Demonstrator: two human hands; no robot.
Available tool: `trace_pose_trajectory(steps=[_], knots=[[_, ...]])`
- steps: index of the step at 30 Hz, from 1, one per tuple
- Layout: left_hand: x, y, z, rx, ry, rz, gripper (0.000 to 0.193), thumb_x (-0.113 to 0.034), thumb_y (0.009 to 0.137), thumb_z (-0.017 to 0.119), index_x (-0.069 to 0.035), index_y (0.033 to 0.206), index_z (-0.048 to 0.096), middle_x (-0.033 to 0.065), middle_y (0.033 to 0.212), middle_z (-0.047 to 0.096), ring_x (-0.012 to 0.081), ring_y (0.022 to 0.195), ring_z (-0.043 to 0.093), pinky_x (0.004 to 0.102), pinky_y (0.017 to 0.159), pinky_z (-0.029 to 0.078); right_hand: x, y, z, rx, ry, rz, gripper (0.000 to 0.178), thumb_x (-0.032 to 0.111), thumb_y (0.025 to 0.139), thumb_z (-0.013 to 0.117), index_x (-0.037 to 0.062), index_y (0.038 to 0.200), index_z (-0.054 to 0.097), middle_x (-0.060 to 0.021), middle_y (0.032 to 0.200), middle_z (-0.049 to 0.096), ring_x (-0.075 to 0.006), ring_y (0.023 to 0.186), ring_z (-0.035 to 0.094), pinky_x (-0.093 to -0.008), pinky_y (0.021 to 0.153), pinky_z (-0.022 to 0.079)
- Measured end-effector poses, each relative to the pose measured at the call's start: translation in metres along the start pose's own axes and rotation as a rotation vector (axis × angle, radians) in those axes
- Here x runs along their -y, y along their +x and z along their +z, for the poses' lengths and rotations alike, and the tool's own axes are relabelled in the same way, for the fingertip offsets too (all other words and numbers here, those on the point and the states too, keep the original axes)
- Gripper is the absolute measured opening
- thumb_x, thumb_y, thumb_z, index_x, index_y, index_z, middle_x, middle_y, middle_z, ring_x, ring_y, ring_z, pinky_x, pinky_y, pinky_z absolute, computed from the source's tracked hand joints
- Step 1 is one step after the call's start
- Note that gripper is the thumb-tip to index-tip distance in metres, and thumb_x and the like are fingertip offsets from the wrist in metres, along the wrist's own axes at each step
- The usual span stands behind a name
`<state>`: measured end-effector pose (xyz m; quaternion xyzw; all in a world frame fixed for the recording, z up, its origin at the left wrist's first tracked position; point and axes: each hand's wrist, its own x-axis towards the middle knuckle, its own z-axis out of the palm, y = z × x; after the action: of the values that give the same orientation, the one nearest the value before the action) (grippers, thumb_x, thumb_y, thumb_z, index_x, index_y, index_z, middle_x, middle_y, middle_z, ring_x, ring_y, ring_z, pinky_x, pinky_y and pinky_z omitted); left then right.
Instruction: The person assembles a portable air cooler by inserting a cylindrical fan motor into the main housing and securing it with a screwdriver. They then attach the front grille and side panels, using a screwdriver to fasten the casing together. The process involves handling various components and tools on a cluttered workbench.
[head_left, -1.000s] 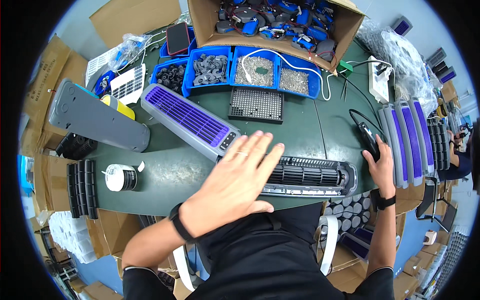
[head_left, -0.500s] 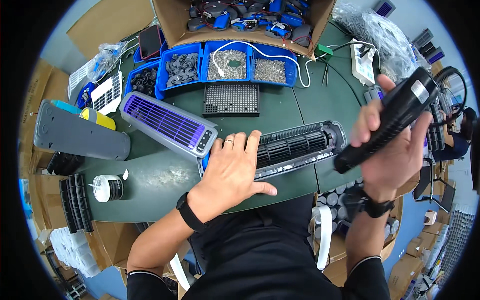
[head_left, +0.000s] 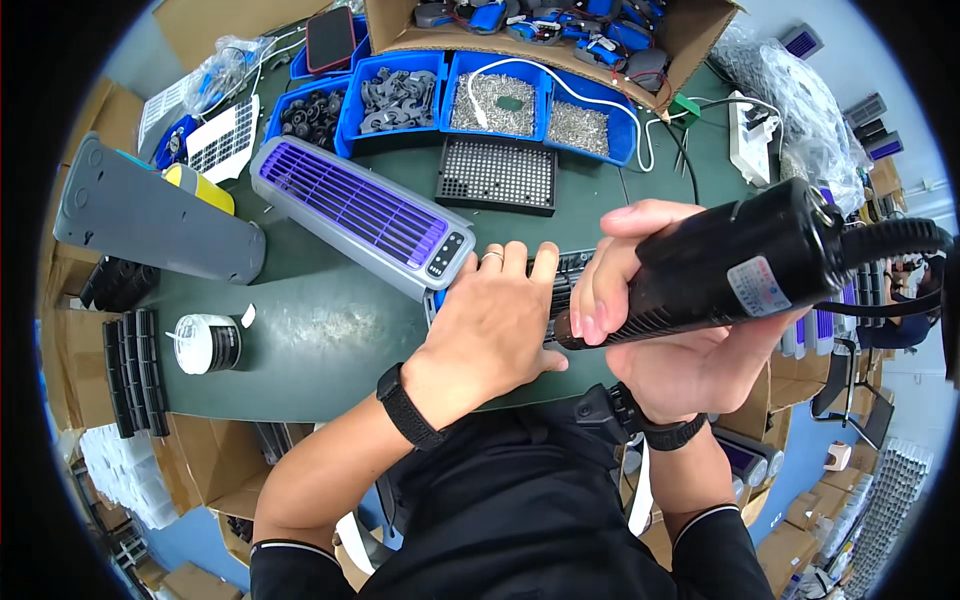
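My right hand [head_left: 690,365] is wrapped round a black electric screwdriver [head_left: 710,265], a thick cylinder with a cable at its rear end. The tool slants down to the left, and its front end is over the opened grey fan housing [head_left: 573,262]. My left hand [head_left: 485,325] lies across the left part of that housing, fingers stretched out and thumb apart. Most of the housing and the black fan roller in it are hidden behind my hands and the tool. A grey cover with a purple grille [head_left: 350,205] touches the housing's left end.
Blue bins of screws [head_left: 495,105] and grey plastic parts [head_left: 395,100] line the back, below a cardboard box [head_left: 400,35]. In front of them sits a black perforated tray [head_left: 500,175]. A grey casing [head_left: 165,220] and a white tub [head_left: 205,345] stand at left.
My right hand has brought the electric screwdriver left and inward, over the housing. My left hand stays on the housing. The whole view has shifted a little.
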<state>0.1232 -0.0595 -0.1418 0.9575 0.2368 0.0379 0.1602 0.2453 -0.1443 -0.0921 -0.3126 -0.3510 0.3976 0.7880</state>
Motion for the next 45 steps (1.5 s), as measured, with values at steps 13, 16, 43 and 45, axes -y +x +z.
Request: trace_pose_trajectory(steps=[13, 16, 43, 45], knots=[[0.001, 0.0, 0.0, 0.004, 0.017, -0.008, 0.086, -0.041, 0.074, 0.093, 0.001, 0.136, 0.051, 0.018, 0.117, 0.064, 0.032, 0.115, 0.064, 0.0423, 0.099, 0.049, -0.002, 0.005, -0.001, 0.055, -0.002, 0.028, 0.122, 0.096, 0.09, 0.023, -0.016, 0.128, 0.052, -0.0152, 0.072, 0.058, -0.0234, 0.059, 0.056, -0.0363, 0.058, 0.049], [-0.001, 0.001, -0.001, 0.018, 0.023, -0.014, 0.085, -0.04, 0.075, 0.093, 0.001, 0.136, 0.051, 0.018, 0.117, 0.064, 0.0321, 0.115, 0.064, 0.0427, 0.099, 0.049, -0.003, 0.005, -0.002, 0.055, 0.006, 0.016, 0.122, 0.095, 0.091, 0.024, -0.0167, 0.133, 0.05, -0.0149, 0.073, 0.059, -0.0232, 0.061, 0.057, -0.0358, 0.06, 0.05], [0.002, 0.0, 0.006, 0.017, 0.023, -0.008, 0.071, -0.046, 0.075, 0.089, 0.001, 0.122, 0.064, 0.0175, 0.113, 0.059, 0.0355, 0.114, 0.058, 0.0458, 0.1, 0.044, -0.004, 0.003, -0.008, 0.138, -0.251, 0.028, 0.113, 0.091, 0.094, 0.028, -0.0118, 0.137, 0.049, -0.0125, 0.08, 0.06, -0.0209, 0.067, 0.058, -0.0348, 0.065, 0.05], [0.003, 0.0, 0.005, 0.008, 0.012, -0.001, 0.07, -0.046, 0.075, 0.088, 0.001, 0.121, 0.064, 0.0179, 0.113, 0.059, 0.0359, 0.113, 0.059, 0.0459, 0.099, 0.044, -0.004, 0.001, -0.007, 0.121, -0.271, 0.016, 0.112, 0.092, 0.094, 0.029, -0.0106, 0.135, 0.05, -0.0121, 0.081, 0.06, -0.0209, 0.068, 0.058, -0.0347, 0.066, 0.051]])
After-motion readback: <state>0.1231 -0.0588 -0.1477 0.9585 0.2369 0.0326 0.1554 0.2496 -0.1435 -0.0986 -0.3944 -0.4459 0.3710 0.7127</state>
